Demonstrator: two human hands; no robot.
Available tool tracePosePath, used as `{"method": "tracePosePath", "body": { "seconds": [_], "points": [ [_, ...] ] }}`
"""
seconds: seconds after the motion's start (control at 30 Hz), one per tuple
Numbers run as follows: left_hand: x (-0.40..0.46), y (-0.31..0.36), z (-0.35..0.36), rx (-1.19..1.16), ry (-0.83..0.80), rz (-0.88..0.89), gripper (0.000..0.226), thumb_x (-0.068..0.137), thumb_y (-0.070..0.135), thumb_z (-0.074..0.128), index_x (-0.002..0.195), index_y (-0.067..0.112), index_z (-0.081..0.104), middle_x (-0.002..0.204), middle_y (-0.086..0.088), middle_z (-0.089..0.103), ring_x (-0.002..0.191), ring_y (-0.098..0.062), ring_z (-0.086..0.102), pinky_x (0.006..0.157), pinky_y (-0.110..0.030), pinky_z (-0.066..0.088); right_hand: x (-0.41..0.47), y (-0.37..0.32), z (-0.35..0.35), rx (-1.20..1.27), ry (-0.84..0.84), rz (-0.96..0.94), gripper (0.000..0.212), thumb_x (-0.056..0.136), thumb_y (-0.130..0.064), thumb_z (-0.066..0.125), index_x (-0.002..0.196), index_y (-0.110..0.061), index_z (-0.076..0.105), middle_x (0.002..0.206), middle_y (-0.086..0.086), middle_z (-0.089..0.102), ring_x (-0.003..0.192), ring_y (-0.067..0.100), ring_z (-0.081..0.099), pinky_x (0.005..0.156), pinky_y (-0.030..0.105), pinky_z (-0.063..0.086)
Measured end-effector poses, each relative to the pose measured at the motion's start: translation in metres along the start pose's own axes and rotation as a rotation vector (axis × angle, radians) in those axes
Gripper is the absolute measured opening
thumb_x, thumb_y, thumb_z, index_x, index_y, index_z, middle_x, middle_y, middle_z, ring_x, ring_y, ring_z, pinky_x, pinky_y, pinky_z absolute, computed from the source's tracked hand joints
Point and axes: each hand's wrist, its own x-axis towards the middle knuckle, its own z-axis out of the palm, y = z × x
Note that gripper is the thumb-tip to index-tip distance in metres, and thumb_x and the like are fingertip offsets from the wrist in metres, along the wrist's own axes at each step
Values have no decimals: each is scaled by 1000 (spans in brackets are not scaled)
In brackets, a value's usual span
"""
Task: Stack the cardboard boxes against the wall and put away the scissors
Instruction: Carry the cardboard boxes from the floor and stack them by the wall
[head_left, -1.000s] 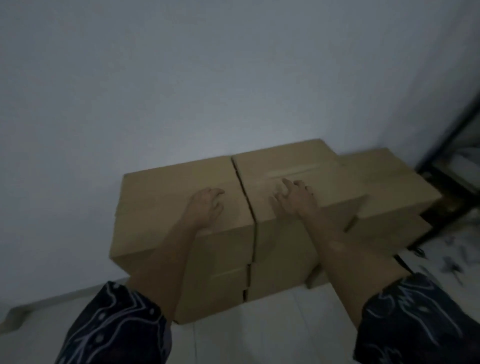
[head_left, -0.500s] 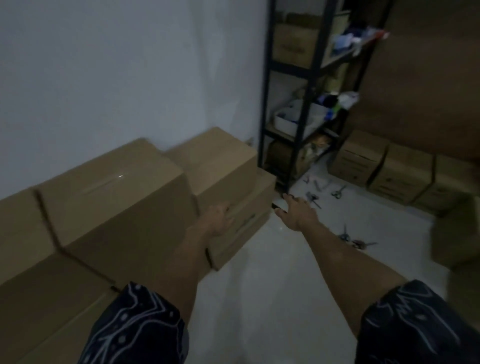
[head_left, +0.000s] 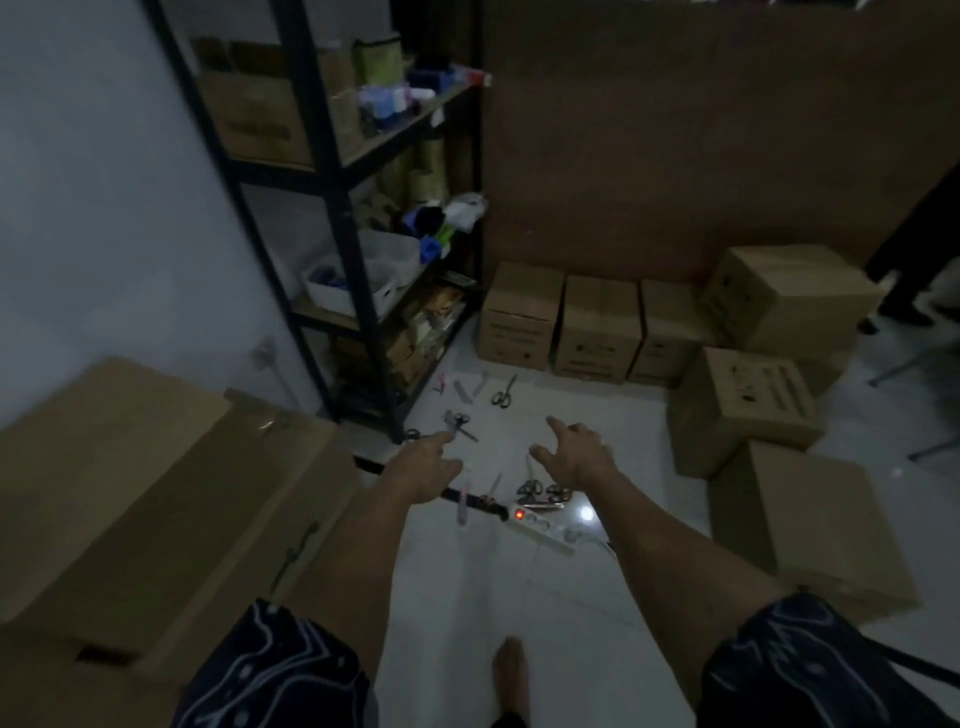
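Stacked cardboard boxes (head_left: 156, 493) stand against the white wall at my lower left. Several scissors lie scattered on the white tiled floor: one pair (head_left: 503, 394) near the far boxes, one (head_left: 458, 423) beside the shelf foot, two pairs (head_left: 540, 491) by a power strip. My left hand (head_left: 423, 467) and my right hand (head_left: 571, 454) both reach forward above the floor with fingers spread, holding nothing. More cardboard boxes (head_left: 740, 410) sit loose on the right side of the room.
A black metal shelf unit (head_left: 332, 208) full of bins and goods stands left of centre. A row of boxes (head_left: 597, 327) lines the brown back wall. A white power strip (head_left: 540, 527) with a red light and a black cable lies on the floor. My bare foot (head_left: 511, 675) shows below.
My view has swung right from the stacked boxes to the open floor. Both hands left the boxes and now stretch out over the scattered scissors.
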Motion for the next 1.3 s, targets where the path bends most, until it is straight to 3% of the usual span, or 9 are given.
{"method": "tracePosePath", "body": {
  "seconds": [0.1, 0.3, 0.37, 0.5, 0.7, 0.83, 1.0, 1.17, 1.3],
  "points": [
    [69, 36, 16, -26, -10, 25, 54, 96, 37, 52, 145, 19, 37, 142, -12, 47, 125, -27, 50, 100, -32, 42, 49, 47, -16, 56, 8, 77, 71, 98, -58, 42, 157, -26, 19, 156, 16, 30, 141, 37, 31, 113, 50, 28],
    [186, 123, 81, 31, -171, 54, 63, 90, 46, 54, 145, 19, 38, 143, -14, 48, 128, -30, 48, 105, -36, 39, 123, 168, -34, 219, 13, 291, 74, 96, -59, 45, 157, -24, 20, 155, 17, 31, 141, 38, 31, 113, 52, 30],
    [213, 157, 108, 19, -231, 85, 62, 90, 45, 57, 143, 19, 41, 139, -14, 51, 125, -29, 51, 102, -31, 40, 129, 213, -34, 280, 20, 368, 75, 96, -60, 46, 157, -24, 19, 156, 17, 29, 142, 38, 30, 114, 52, 29],
    [261, 215, 182, -50, -342, 99, 56, 92, 41, 60, 141, 20, 44, 134, -11, 55, 118, -27, 57, 102, -34, 45, 140, 317, -19, 363, 19, 544, 80, 96, -62, 44, 158, -23, 15, 159, 17, 25, 144, 38, 27, 113, 50, 26],
    [325, 280, 335, -133, -416, 56, 57, 95, 38, 55, 145, 16, 38, 141, -13, 49, 128, -23, 48, 103, -27, 35, 173, 474, 42, 485, 38, 721, 99, 84, -78, 38, 156, -12, 22, 155, 21, 33, 140, 38, 33, 114, 48, 31],
    [368, 329, 455, -193, -503, 15, 57, 96, 41, 52, 146, 21, 36, 141, -9, 48, 125, -24, 49, 106, -34, 40, 192, 583, 80, 537, 80, 773, 84, 92, -65, 48, 157, -20, 20, 155, 19, 30, 139, 38, 33, 113, 50, 32],
    [405, 371, 570, -294, -555, -64, 59, 95, 45, 53, 146, 22, 36, 143, -5, 48, 130, -23, 45, 102, -28, 39, 206, 681, 120, 509, 115, 876, 86, 90, -64, 53, 157, -22, 20, 156, 18, 28, 140, 38, 31, 112, 52, 32],
    [420, 406, 672, -335, -636, -178, 74, 92, 50, 56, 151, 22, 22, 149, -2, 42, 131, -21, 44, 96, -26, 38, 219, 764, 142, 397, 212, 922, 97, 83, -77, 49, 156, -20, 22, 159, 19, 23, 145, 36, 23, 116, 54, 25],
    [424, 422, 719, -341, -611, -210, 79, 91, 48, 59, 152, 20, 18, 147, -3, 42, 130, -25, 45, 95, -26, 37, 219, 822, 147, 290, 177, 996, 104, 81, -83, 43, 159, -21, 9, 164, 19, 8, 150, 38, 11, 119, 55, 17]
  ]
}}
